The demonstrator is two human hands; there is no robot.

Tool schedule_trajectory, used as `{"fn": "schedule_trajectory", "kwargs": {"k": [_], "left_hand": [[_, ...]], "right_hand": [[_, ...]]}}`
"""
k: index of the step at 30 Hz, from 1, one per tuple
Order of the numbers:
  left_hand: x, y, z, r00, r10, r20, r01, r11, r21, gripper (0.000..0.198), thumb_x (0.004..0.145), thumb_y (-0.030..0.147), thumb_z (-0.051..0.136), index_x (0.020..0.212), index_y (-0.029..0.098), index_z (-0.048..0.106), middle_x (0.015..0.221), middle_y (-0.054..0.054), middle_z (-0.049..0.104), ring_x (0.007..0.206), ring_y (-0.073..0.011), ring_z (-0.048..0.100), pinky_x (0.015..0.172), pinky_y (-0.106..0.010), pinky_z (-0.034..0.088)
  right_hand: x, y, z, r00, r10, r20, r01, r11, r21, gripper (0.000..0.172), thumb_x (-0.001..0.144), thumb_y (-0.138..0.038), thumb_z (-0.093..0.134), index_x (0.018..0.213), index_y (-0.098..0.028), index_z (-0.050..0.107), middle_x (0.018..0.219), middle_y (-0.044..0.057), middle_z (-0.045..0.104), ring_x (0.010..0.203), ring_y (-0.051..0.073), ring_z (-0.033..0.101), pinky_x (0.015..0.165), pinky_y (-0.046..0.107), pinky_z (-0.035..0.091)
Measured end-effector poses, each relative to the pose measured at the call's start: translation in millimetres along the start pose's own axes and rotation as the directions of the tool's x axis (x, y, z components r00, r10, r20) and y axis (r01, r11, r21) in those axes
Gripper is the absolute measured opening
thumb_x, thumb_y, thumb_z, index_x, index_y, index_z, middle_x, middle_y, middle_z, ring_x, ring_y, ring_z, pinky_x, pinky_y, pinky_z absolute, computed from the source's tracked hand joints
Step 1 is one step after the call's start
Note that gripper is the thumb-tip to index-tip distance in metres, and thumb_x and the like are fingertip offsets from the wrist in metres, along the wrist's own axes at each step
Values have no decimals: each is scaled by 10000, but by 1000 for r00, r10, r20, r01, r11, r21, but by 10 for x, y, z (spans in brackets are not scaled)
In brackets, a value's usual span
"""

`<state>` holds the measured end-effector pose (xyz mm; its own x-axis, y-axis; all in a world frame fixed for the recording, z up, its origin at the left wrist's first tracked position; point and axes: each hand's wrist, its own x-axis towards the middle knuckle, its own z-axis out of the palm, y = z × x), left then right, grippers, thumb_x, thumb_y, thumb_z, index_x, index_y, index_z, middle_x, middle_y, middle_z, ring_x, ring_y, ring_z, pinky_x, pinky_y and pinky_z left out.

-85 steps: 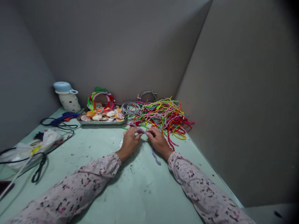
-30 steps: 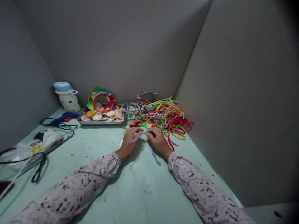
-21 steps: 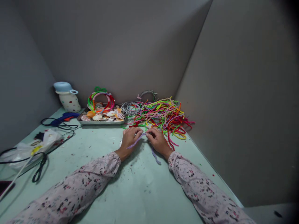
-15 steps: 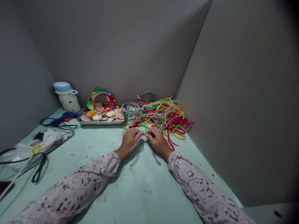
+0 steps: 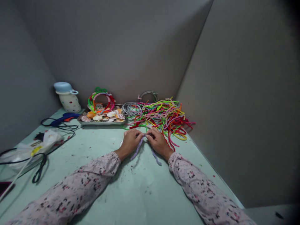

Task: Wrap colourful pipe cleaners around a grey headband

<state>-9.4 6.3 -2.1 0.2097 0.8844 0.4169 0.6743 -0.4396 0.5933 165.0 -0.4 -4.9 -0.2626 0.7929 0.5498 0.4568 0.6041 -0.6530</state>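
My left hand (image 5: 130, 142) and my right hand (image 5: 158, 141) rest close together on the pale green table (image 5: 131, 187), fingertips meeting. Both pinch a lilac pipe cleaner (image 5: 138, 147) at its bend. Its two ends hang down toward me between the wrists, one by the left hand, the other (image 5: 156, 157) by the right wrist. Just beyond the hands lies a heap of many-coloured pipe cleaners (image 5: 164, 115).
A metal tray (image 5: 103, 122) of shells with wrapped hoops (image 5: 100, 100) stands at the back. Beside it are coiled grey wire (image 5: 131, 107), a spotted jar (image 5: 67, 98), a blue glue gun (image 5: 64, 118), black cables (image 5: 39, 165) and a plastic bag (image 5: 30, 147). Grey walls close in behind and right.
The left end of the lilac pipe cleaner has swung from lying across toward the left hand to hanging down toward me. The hands have stayed nearly in place, fingers working.
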Motion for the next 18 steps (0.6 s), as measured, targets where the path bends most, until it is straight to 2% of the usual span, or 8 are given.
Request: {"fn": "schedule_trajectory", "kwargs": {"k": [11, 18], "left_hand": [[1, 25, 7, 1000, -3, 29, 2, 999, 45, 223, 879, 338, 521, 810, 199, 681, 857, -50, 678, 872, -205, 581, 843, -359, 377], [-11, 39, 7, 1000, 12, 10, -13, 998, 62, 236, 886, 351, 503, 808, 204, 671, 849, -48, 668, 875, -209, 569, 850, -374, 359]], "right_hand": [[3, -3, 2, 1000, 2, 1, -2, 1000, 1, 111, 869, -215, 522, 878, -211, 633, 879, 35, 577, 818, 184, 541, 750, 319, 442], [5, -17, 4, 1000, 11, -4, -11, 1000, 15, 118, 872, -230, 520, 885, -210, 635, 878, 36, 584, 825, 187, 544, 761, 325, 447]]}}
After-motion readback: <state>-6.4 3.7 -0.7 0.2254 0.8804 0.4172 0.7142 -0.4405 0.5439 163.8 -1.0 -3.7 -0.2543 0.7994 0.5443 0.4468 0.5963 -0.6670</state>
